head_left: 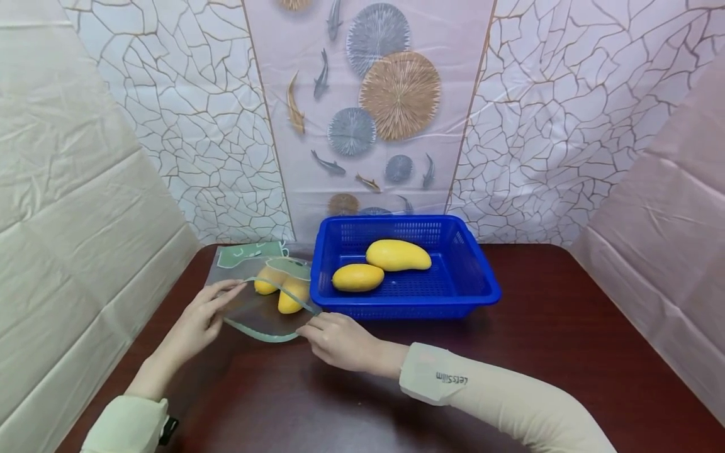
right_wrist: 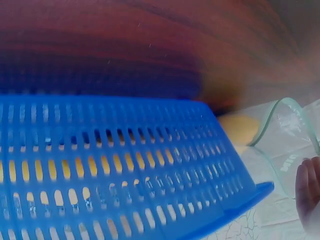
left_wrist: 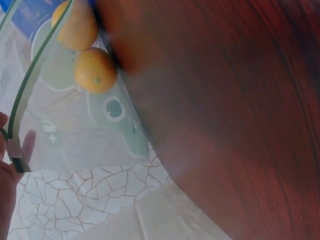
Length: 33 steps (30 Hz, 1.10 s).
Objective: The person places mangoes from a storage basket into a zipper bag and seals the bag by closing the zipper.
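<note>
A clear zip bag (head_left: 255,311) with green print lies on the dark table, left of a blue basket (head_left: 481,277). Two yellow mangoes (head_left: 293,296) sit inside the bag, close behind its open mouth. My left hand (head_left: 229,292) pinches the left side of the bag's green rim. My right hand (head_left: 310,326) pinches the rim's right side, just in front of the basket. In the left wrist view the bag (left_wrist: 90,135) holds both mangoes (left_wrist: 95,70), and my fingers (left_wrist: 7,185) grip its rim. The right wrist view shows the basket wall (right_wrist: 125,165), the bag's rim (right_wrist: 280,107) and my fingertips (right_wrist: 307,185).
Two more mangoes (head_left: 398,255) (head_left: 358,277) lie in the blue basket. The brown table (head_left: 538,352) stretches to the right and front of the basket. Patterned plastic sheets wall in the table at the back and on both sides.
</note>
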Available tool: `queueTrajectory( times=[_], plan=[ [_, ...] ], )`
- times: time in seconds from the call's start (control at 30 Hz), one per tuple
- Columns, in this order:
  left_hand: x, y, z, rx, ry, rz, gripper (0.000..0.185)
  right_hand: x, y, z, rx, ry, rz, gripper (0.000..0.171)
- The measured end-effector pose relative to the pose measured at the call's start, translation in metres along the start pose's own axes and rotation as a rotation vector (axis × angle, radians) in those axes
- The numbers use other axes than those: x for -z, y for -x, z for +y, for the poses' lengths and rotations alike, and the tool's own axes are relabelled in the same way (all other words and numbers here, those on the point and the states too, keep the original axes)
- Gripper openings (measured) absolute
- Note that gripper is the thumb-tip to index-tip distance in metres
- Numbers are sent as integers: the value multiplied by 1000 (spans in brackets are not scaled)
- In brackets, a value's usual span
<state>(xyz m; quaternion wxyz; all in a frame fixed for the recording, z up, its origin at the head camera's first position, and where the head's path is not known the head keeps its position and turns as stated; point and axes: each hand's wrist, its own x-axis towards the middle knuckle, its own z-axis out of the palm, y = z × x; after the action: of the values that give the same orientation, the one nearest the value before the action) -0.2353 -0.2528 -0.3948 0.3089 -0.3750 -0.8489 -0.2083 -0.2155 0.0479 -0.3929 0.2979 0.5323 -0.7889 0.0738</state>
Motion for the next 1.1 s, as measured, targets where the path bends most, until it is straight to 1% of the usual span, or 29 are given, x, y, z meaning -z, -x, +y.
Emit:
queueTrajectory(
  times=[0.2,0.43,0.57,0.67,0.73,0.8,0.93,1.1],
  plan=[
    [2,2,1,-13,-24,-14,80,9,-3,6,1,-11,44,22],
    [1,7,2,10,-52,-48,85,18,-7,16,-16,-16,68,21],
    [1,7,1,-14,-39,-41,86,20,-6,20,-35,-13,74,22],
    [0,6,0,-48,-8,-30,84,22,-5,24,-74,-7,74,23],
    [-1,5,0,-52,10,-29,82,24,-3,26,-105,1,75,24],
    [-1,4,1,-39,18,-28,79,25,-2,29,-137,13,75,24],
    [-1,3,2,15,-7,-32,74,27,0,36,-196,12,77,23],
    [-1,2,5,46,-47,-49,76,30,5,47,-255,-9,60,20]
  ],
)
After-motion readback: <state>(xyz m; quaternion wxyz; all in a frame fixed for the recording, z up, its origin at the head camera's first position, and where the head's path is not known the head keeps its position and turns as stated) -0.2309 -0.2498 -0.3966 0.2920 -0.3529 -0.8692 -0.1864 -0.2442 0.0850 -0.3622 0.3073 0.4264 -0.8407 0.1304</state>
